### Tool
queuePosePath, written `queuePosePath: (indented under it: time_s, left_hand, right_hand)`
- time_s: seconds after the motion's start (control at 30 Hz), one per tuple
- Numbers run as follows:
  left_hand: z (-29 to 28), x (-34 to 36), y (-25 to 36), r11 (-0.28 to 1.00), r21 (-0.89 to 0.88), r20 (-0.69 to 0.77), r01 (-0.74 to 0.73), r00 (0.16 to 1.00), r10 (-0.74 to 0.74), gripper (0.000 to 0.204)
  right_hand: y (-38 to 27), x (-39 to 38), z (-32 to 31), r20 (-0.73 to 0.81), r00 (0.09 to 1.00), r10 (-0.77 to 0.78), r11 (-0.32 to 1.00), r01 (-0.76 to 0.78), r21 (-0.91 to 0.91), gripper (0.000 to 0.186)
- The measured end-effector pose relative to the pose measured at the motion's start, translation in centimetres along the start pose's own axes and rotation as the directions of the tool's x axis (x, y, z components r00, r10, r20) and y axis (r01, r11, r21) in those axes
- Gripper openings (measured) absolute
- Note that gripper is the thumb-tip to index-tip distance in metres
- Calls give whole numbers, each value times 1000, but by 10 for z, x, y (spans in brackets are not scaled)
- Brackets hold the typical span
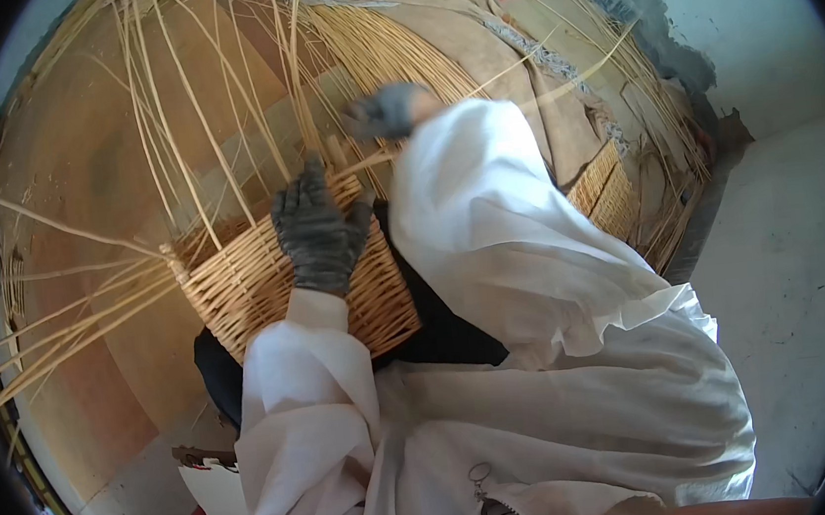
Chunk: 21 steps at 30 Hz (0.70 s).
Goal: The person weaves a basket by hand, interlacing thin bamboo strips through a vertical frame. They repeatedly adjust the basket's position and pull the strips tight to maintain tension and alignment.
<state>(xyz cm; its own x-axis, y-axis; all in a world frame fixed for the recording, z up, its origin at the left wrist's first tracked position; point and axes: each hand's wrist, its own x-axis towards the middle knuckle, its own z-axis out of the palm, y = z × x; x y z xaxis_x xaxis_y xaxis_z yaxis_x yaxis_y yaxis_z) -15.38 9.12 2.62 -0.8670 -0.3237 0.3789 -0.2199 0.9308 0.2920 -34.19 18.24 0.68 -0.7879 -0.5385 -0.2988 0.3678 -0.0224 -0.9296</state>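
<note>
A half-woven wicker basket with long upright and sideways canes rests on my dark-clothed lap. My left hand, in a dark grey glove, grips its upper right edge, fingers bent over the rim where several canes rise. My right hand, also gloved, is smeared by motion beyond the basket, near the upright canes and a bundle of loose canes; whether it holds anything is unclear. My white right sleeve hides part of what lies under that arm.
A bundle of long canes lies on brown cloth at the back. A flat woven piece is at the right, beside a white wall. Floor boards stretch to the left, with a white board lower down.
</note>
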Motion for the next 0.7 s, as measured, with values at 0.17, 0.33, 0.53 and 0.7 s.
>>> queuePosePath:
  time_s: [0.17,0.33,0.53,0.7]
  left_hand:
    - [2,-13,1,995,-100,-22,17,1000,-19,69]
    - [-1,6,54,987,-56,-203,-152,970,138,45]
    - [-28,37,52,923,-381,162,-56,979,126,32]
    - [-25,-21,-93,883,-469,-36,16,999,-37,36]
  right_hand:
    - [-5,-116,-16,212,961,-179,943,106,316,16]
    - [-66,-135,-23,480,671,-566,399,732,-552,31]
    - [-46,-29,3,724,690,0,792,442,-421,24]
    - [-30,-47,51,485,868,108,484,380,-788,40]
